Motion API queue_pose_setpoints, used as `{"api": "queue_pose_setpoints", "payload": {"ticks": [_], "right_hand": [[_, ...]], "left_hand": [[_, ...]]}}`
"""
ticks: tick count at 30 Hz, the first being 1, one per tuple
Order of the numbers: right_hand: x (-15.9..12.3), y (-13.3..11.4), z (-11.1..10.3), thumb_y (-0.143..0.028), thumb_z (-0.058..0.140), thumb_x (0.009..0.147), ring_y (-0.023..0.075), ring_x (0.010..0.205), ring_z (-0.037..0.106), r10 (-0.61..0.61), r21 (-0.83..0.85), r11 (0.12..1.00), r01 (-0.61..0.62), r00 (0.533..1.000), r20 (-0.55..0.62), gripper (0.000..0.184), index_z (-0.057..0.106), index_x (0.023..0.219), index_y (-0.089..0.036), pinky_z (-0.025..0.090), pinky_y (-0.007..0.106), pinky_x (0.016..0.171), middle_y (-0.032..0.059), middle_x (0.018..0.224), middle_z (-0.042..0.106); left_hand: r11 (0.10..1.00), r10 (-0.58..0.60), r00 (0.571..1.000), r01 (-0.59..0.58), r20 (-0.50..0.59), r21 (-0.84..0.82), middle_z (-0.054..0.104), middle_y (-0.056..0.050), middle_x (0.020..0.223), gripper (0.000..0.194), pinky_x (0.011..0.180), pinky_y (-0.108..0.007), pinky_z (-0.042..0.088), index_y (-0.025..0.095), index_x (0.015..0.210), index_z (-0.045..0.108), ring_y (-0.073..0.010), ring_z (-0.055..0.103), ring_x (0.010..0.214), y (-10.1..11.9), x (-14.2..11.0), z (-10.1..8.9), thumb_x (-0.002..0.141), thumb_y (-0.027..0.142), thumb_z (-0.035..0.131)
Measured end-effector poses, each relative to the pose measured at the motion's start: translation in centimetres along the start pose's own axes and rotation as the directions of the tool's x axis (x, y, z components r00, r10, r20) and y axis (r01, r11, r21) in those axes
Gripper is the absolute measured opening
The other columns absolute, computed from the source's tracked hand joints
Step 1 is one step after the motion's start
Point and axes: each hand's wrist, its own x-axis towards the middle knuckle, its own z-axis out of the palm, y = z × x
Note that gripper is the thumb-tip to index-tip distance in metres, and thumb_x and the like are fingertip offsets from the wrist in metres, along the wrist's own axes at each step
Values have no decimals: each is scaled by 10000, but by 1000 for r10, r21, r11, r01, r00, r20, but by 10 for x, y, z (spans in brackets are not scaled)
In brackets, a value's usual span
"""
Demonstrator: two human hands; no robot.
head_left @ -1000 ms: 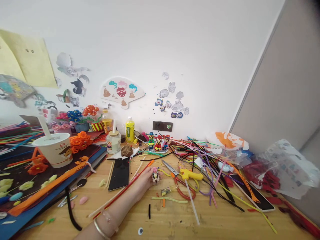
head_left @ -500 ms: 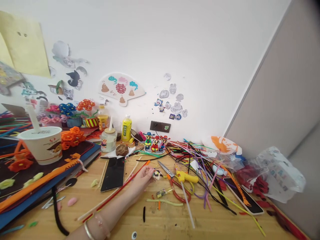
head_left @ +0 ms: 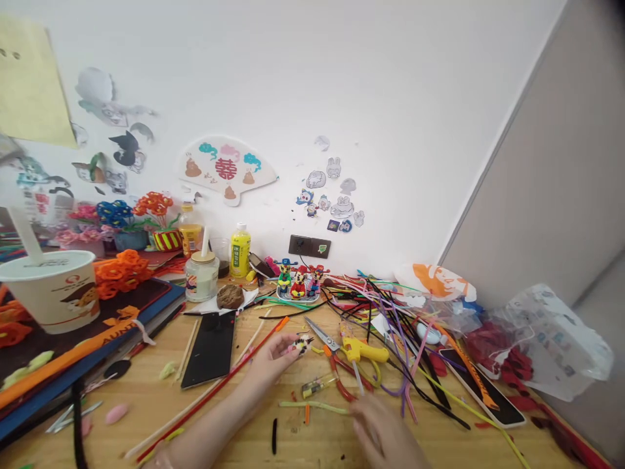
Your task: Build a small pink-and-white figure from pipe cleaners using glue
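So there are 2 things here. 1st is a tiny figure [head_left: 301, 345], mostly cream-white with black bits and a touch of pink, tipped over and pinched in the left hand [head_left: 279, 355]. Too small to make out more, tbh. 2nd is a yellow glue gun [head_left: 366, 352] lying on its side, grip pointing right, with 1 translucent glue stick [head_left: 359, 378] poking out the near end and disappearing behind the blurry right hand [head_left: 385, 430].
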Motion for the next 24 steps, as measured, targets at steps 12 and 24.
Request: {"api": "queue_pose_setpoints", "payload": {"ticks": [12,24], "right_hand": [[50,-5,-28,-124,455,750,271,996,515,-106,-716,692,-94,968,-229,308,591,1024,-157,382,351,833,111,1035,600],[100,0,-7,-115,481,585,195,815,600,73,24,997,-69,957,-280,602,415,1178,-194,432,265,668,55,922,625]], "left_hand": [[999,5,1000,-5,8,31,666,-38,831,314,764,-265,417,165,782,591,-189,595,820,-7,7,-6,579,360,731],[979,202,979,-201,-33,44,633,-25,751,371,643,-280,462,184,808,593,-181,579,704,12,8,-10,557,426,723]]}}
